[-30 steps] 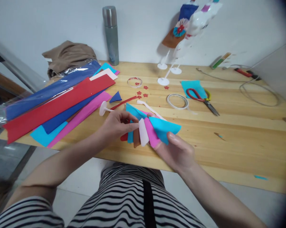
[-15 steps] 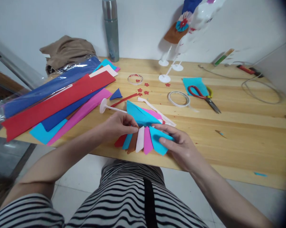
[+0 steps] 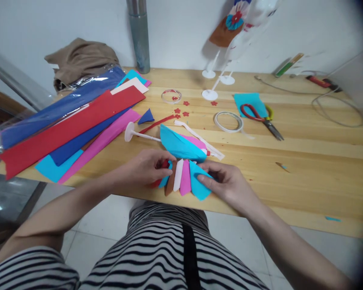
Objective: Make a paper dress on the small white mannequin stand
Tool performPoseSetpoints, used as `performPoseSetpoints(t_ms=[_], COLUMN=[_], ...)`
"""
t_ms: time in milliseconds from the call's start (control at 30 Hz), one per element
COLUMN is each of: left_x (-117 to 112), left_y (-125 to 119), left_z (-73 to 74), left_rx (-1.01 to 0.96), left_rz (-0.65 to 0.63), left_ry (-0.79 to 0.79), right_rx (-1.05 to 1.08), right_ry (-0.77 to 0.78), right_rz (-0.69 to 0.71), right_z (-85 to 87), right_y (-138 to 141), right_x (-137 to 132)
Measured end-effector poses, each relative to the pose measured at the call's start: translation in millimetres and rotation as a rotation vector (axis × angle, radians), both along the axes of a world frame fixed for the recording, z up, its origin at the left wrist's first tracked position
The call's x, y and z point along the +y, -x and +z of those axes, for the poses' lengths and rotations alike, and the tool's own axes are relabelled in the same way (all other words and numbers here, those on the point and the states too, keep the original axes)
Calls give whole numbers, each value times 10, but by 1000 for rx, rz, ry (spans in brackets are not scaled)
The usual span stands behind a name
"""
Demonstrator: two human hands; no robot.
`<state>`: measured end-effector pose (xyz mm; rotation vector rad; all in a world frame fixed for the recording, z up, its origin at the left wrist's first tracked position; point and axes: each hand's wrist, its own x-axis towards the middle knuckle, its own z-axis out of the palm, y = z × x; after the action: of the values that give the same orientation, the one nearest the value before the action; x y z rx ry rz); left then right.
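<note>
A fan of paper petals (image 3: 181, 179) in red, blue, brown, white, pink and cyan lies at the near edge of the wooden table (image 3: 305, 161). My left hand (image 3: 143, 167) pinches its red and blue end with curled fingers. My right hand (image 3: 226, 181) grips the cyan petal on the other side. Just behind the fan lies a folded cyan and pink piece (image 3: 180, 145) on a white stick with a round foot (image 3: 130, 132).
Long sheets of red paper (image 3: 69, 127), blue, pink and cyan lie at left. Red-handled scissors (image 3: 260, 117) rest on a cyan scrap, beside a tape roll (image 3: 229, 121). A steel flask (image 3: 138, 34) and paper figures on white stands (image 3: 229, 48) stand at the back. Cables lie far right.
The fan has come down from the air onto the table edge. My right hand shifted left onto the cyan petal, and my left hand closed over the red end.
</note>
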<state>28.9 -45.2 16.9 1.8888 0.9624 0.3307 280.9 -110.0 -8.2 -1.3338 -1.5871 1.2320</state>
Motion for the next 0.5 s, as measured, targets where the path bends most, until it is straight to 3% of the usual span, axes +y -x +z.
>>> performPoseSetpoints(t_ms=[333, 500], left_x=[-105, -235], left_y=[-2, 8], left_z=[132, 241], left_rx=[201, 226], left_rz=[-19, -94], left_ry=[-205, -309], right_rx=[-376, -523], right_ry=[-213, -545], right_rz=[65, 44], right_z=[76, 149], right_y=[-35, -22], right_x=[-4, -62])
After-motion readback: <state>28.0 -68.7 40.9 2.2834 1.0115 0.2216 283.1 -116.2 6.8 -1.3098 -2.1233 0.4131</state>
